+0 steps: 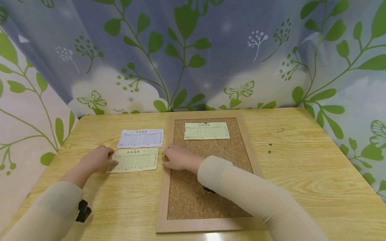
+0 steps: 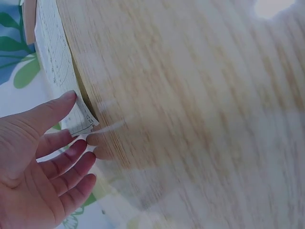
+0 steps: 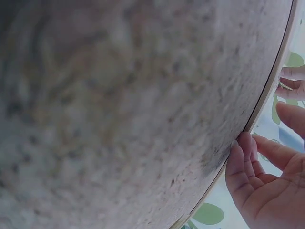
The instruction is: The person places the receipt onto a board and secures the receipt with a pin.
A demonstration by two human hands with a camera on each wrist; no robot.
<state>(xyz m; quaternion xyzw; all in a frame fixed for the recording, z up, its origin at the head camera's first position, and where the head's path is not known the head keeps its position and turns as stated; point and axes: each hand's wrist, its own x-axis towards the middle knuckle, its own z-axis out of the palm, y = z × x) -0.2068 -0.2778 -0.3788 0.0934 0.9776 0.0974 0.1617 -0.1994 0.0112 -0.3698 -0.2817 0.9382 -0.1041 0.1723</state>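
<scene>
My left hand pinches the lower left corner of a pale yellow-green receipt slip, printed with a grid. In the left wrist view, the thumb lies on top of the slip and a finger is beneath its edge. Just above it on the table is a pale lilac slip. My right hand rests at the left frame edge of a corkboard, near the yellow-green slip's right end. In the right wrist view its fingers bend at the frame, the thumb stands apart, and nothing shows between them.
Another yellow-green slip is fixed near the board's top by a metal pushpin. Two small metal pins lie on the wooden table to the right. A leaf-patterned curtain hangs behind and beside the table.
</scene>
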